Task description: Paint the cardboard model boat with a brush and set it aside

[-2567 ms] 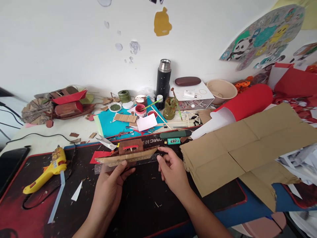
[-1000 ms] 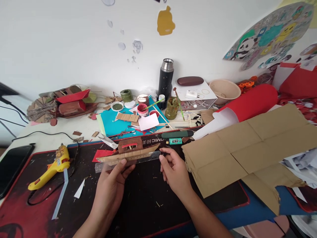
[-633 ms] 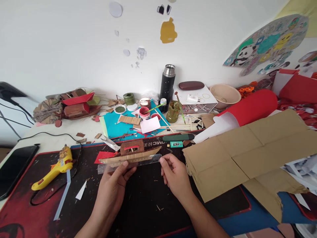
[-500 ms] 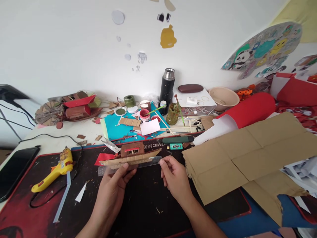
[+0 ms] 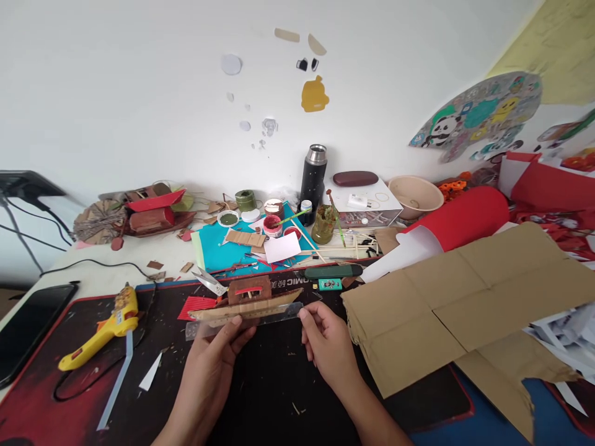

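A clear plastic ruler (image 5: 274,314) lies along the near side of a small cardboard model boat (image 5: 251,306) with a brown cabin and a red strip. My left hand (image 5: 217,356) is closed at the ruler's left half, thumb on top and fingers curled below. Whether it also grips the boat's hull is hidden. My right hand (image 5: 328,337) pinches the ruler's right end between thumb and forefinger. Just behind the boat are scissors (image 5: 210,282) and a piece of red corrugated card (image 5: 195,308).
A yellow glue gun (image 5: 102,334) with its cord lies left, near a phone (image 5: 35,328). Folded cardboard (image 5: 418,316) covers the right side. Behind stand paint pots (image 5: 272,226), a murky brush jar (image 5: 324,224) and a black flask (image 5: 313,176). A green utility knife (image 5: 332,271) lies ahead.
The camera has tilted up slightly, so the wall and desk sit lower in view. Both hands keep their hold on the ruler beside the boat, with hardly any movement.
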`<state>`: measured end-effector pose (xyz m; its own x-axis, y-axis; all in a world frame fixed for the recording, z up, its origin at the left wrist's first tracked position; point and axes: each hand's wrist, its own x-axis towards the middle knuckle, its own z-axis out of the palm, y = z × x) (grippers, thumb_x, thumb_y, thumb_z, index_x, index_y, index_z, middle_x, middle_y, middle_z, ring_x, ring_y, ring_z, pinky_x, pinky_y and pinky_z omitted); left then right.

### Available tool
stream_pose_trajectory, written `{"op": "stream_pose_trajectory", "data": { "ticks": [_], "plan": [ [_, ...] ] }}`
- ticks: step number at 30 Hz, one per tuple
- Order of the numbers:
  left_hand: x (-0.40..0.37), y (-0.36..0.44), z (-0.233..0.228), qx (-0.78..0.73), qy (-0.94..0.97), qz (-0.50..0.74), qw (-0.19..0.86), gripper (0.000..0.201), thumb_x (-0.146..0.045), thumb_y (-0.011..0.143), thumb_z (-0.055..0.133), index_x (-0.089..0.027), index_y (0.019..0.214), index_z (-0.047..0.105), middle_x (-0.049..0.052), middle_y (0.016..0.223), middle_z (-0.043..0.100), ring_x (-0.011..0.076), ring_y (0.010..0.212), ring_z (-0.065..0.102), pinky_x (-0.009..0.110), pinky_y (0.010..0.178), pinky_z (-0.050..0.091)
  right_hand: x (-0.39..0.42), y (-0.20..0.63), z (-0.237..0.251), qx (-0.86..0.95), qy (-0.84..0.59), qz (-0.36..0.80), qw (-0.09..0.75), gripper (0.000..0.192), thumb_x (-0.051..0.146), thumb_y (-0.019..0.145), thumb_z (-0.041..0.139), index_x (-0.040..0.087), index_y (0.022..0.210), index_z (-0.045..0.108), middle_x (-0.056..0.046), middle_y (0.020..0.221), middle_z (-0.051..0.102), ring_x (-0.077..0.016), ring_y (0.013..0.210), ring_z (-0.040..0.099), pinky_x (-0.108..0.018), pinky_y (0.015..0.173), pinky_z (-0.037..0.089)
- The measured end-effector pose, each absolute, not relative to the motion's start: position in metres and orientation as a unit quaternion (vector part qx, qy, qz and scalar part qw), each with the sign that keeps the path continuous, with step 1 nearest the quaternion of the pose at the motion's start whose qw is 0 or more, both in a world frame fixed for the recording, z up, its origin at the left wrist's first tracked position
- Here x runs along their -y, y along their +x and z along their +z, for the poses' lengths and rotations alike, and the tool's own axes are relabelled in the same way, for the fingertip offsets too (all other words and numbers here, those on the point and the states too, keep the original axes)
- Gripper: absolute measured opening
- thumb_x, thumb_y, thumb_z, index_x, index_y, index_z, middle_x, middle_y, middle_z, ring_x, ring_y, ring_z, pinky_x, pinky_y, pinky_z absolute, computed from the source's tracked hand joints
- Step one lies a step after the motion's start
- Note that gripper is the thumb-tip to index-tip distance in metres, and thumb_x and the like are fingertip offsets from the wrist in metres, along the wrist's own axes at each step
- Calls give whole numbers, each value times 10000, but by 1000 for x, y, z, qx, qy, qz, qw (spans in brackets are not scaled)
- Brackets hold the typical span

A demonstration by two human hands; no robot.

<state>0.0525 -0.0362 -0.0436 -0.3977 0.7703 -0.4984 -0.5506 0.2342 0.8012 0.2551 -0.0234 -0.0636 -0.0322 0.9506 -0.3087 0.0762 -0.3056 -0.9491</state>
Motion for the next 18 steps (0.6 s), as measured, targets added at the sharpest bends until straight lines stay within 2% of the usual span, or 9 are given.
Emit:
{"op": "stream_pose_trajectory", "data": {
  "ticks": [9, 15, 18],
  "plan": [
    [37, 52, -45, -564, 101, 615, 542, 555, -337, 561, 1119, -208, 983, 783, 52, 1132, 864, 241, 965, 829, 305, 761, 739, 23, 255, -60, 445, -576, 564, 389, 478, 694, 1003, 671, 235, 874, 650, 56, 622, 581, -100, 406, 472, -214, 388, 298],
    [36, 50, -47, -566, 112, 610, 543, 586, -232, 491, 1107, -212, 982, 787, 52, 1151, 874, 278, 1004, 845, 320, 798, 745, 24, 253, -64, 443, -579, 565, 388, 473, 688, 1010, 663, 231, 889, 649, 63, 621, 582, -96, 401, 485, -214, 408, 312],
    [36, 46, -51, -569, 120, 605, 545, 581, -228, 508, 1103, -225, 1008, 806, 45, 1168, 875, 291, 1083, 837, 330, 834, 749, 24, 252, -67, 447, -577, 560, 390, 475, 684, 1025, 650, 224, 906, 656, 64, 621, 583, -92, 404, 488, -209, 417, 322]
  ]
}}
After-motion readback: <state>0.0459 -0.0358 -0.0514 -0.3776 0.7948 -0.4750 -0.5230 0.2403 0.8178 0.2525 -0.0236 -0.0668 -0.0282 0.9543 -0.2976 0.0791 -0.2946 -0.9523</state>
